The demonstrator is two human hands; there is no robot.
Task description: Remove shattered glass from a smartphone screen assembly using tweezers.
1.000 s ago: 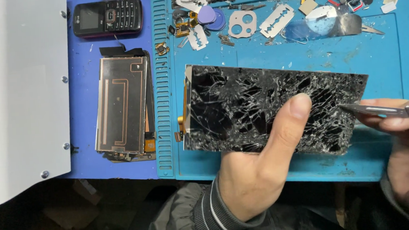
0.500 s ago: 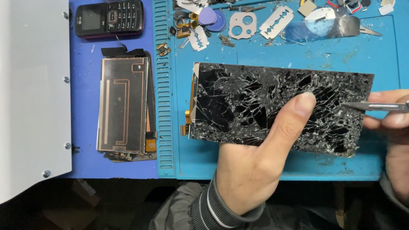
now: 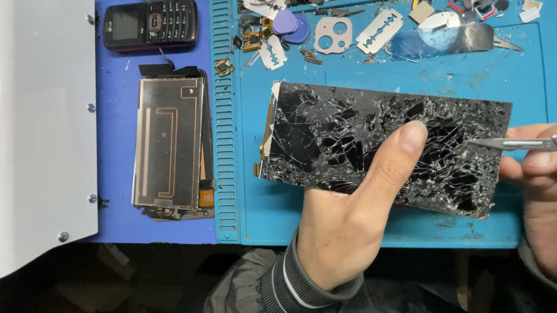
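A shattered phone screen (image 3: 381, 147) lies tilted across the centre of the frame on a blue work mat (image 3: 544, 69), its black glass webbed with white cracks from edge to edge. The left hand (image 3: 353, 219) comes up from the lower centre and clamps the panel, thumb pressed flat on the glass near its middle while the other fingers are hidden beneath. At the right edge of the frame, the right hand (image 3: 551, 185) is closed around a slim metal blade tool (image 3: 529, 143), pinched between thumb and fingers, with the tip touching the right end of the broken screen. The two hands are apart, one at the panel's middle and one at its right end.

In the left half of the frame, a copper-coloured phone back assembly (image 3: 168, 147) rests on a darker blue mat (image 3: 113, 89), below a black keypad phone (image 3: 150, 24) in the upper left. A grey metal plate (image 3: 28, 126) fills the far left. Along the top lie a razor blade (image 3: 379, 31), a camera-hole bracket (image 3: 333, 35) and purple picks (image 3: 290, 25).
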